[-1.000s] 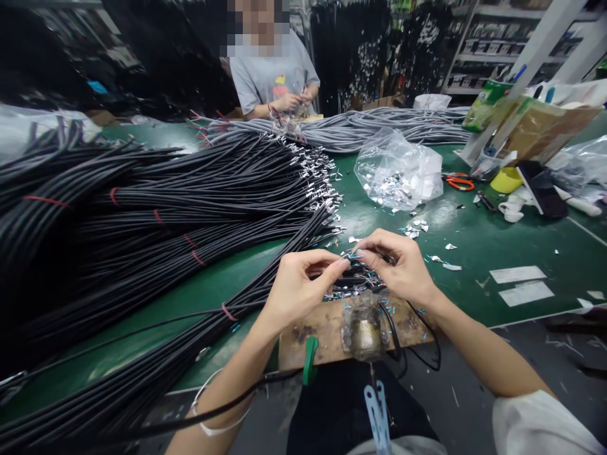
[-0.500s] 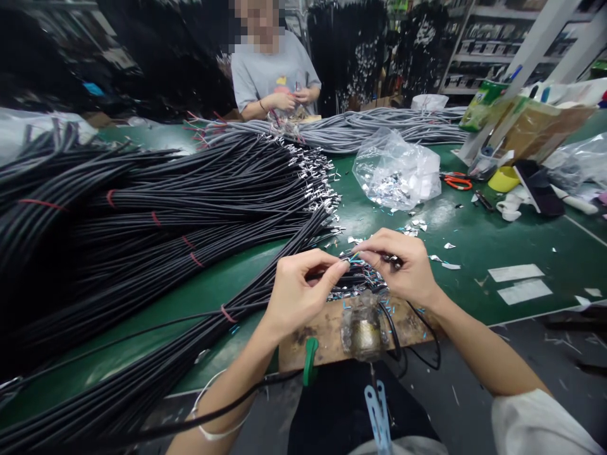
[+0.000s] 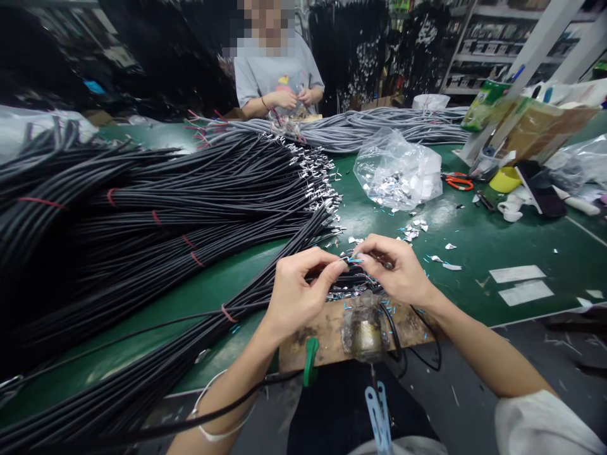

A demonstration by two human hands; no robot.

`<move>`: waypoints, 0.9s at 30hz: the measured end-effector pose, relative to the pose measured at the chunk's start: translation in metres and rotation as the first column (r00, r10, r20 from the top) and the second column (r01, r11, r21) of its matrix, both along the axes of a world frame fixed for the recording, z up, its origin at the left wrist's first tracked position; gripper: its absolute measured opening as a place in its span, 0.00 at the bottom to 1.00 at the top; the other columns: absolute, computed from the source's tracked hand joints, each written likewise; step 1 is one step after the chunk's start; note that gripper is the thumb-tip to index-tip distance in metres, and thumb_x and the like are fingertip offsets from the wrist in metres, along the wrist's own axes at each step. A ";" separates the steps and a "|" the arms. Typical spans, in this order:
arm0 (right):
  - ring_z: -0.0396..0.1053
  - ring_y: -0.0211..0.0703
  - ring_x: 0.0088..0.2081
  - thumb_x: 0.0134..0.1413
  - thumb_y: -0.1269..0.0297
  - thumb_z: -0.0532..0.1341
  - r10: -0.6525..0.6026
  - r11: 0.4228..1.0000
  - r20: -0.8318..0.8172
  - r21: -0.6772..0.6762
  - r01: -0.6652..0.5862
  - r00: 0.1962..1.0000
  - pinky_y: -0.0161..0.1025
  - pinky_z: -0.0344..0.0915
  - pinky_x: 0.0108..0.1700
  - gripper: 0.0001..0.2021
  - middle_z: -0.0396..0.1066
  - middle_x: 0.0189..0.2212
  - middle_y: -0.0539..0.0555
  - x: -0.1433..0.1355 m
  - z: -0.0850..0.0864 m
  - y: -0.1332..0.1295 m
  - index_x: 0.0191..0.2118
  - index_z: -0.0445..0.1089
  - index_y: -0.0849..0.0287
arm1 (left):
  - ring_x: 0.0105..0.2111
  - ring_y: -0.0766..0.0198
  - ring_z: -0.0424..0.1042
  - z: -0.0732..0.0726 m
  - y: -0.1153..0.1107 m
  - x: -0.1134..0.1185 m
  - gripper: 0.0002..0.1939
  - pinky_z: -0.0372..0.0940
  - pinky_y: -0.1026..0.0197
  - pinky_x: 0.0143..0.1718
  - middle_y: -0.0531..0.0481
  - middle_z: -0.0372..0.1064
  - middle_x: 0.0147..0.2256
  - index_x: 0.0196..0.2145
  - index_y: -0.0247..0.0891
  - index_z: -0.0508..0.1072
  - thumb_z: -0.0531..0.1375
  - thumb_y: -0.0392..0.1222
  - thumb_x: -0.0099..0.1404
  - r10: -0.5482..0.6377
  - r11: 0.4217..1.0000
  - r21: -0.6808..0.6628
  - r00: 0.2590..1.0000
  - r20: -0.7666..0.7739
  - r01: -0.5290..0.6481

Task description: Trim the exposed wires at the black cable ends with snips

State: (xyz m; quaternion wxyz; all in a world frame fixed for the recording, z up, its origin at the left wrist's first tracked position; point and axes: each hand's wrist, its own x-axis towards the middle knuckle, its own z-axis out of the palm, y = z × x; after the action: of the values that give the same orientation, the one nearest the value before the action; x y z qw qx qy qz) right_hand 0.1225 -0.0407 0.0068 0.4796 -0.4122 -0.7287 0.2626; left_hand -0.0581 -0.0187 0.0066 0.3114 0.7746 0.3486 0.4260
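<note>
My left hand [image 3: 303, 294] pinches the end of a black cable, close to where thin coloured wires [image 3: 355, 259] fan out. Facing it, my right hand [image 3: 401, 268] has thumb and forefinger closed on those wires, and a small dark tool [image 3: 385, 262] lies within its curled fingers, partly hidden. Below both hands is a wooden board [image 3: 327, 328] carrying a taped metal device [image 3: 366, 332]. Cable ends and blue and silver scraps lie just behind the board. Bundled black cables [image 3: 161, 253] cover the left side.
Across the table a person in a grey shirt [image 3: 279, 72] works behind grey cables [image 3: 379, 126]. A plastic bag of scraps [image 3: 398, 174], orange-handled scissors [image 3: 459, 181] and white strips [image 3: 516, 273] lie to the right. A green clamp [image 3: 310, 361] grips the board.
My right hand has shifted slightly left and down, with its fingers curled lower round the wires. My left hand stays nearly in place.
</note>
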 end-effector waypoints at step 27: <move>0.67 0.35 0.31 0.56 0.69 0.60 -0.110 0.988 -0.093 0.096 0.119 0.990 0.34 0.61 0.30 0.05 0.71 0.31 0.51 0.001 0.007 -0.005 0.37 0.73 0.58 | 0.28 0.68 0.66 -0.008 -0.009 0.008 0.06 0.61 0.66 0.32 0.50 0.68 0.28 0.33 0.35 0.72 0.55 0.31 0.64 0.227 0.872 0.442 0.974 0.014 -0.210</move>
State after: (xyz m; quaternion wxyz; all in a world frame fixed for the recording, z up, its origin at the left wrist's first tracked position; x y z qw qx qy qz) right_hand 0.1235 -0.0459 0.0139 0.5457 -0.4165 -0.6945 0.2154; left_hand -0.0497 -0.0274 -0.0011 0.0711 0.7886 0.3341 0.5113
